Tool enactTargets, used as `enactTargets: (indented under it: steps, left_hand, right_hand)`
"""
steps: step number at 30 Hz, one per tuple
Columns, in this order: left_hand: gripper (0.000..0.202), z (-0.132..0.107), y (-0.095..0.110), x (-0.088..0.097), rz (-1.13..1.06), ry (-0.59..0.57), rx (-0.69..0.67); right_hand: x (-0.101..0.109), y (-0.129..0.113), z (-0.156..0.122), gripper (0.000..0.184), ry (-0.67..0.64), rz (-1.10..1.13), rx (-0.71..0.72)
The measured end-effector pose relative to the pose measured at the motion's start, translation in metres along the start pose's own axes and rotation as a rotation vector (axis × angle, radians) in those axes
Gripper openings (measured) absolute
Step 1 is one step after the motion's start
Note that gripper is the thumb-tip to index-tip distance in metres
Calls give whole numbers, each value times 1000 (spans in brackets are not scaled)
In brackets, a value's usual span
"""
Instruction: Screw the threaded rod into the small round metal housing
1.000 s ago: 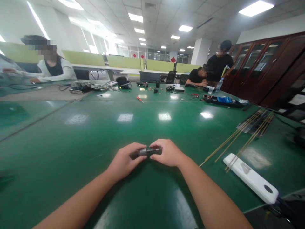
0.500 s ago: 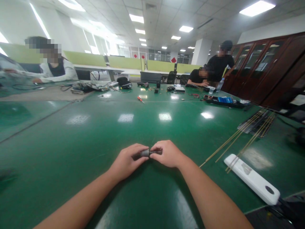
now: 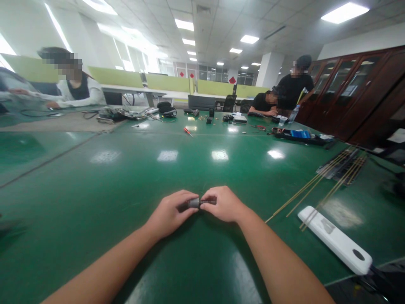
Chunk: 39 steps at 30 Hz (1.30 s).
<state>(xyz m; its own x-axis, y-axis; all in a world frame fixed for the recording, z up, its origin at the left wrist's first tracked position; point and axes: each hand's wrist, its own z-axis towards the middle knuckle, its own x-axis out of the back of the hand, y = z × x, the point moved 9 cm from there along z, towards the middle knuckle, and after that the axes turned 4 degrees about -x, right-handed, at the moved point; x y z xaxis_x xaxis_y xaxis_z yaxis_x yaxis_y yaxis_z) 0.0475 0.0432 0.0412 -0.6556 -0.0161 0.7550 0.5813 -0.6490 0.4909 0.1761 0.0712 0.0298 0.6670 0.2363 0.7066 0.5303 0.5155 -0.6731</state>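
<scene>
A small metal piece [image 3: 194,203], its grey cylinder at 1 end and a thin dark shaft at the other, lies level between the fingertips of 2 hands. The left hand [image 3: 167,213] pinches the cylinder between thumb and fingers; the right hand [image 3: 224,204] pinches the shaft the same way. Whether either hand rests on the green table [image 3: 202,169] I cannot tell. Beyond the fingertips, well apart, lies a red screwdriver [image 3: 187,131]. To the right of the right fingers, a white case [image 3: 335,241] lies under the near tips of some thin sticks [image 3: 338,162]. Far beyond the fingers are 3 people.
</scene>
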Motion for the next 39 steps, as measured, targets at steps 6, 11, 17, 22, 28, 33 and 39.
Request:
enactTargets:
  steps: [6,11,17,22,28,33,39]
  left_hand:
    - [25,-1,-1,0,1,2,-9]
    - [24,-1,-1,1,18,22,-26]
    - [25,-1,0,0,16,17,-27]
    - [25,-1,2,3,33,30,-32]
    - [25,-2,0,2,25,27,-35]
    - [24,-2,0,3,28,32,-36]
    - [25,-2,-1,1,25,20,-35]
  right_hand:
    - [-1,1,0,16,3,-5,5]
    - [1,-1,-2,15,25,-11,23]
    - [2,-1,-2,14,17,-18,12]
    - [2,-2,-2,15,12,-17,3]
    - [5,-3,-2,14,25,-6,11]
    - [4,-3,-2,14,31,-9,14]
    - [5,-4,-2,13,22,-16,12]
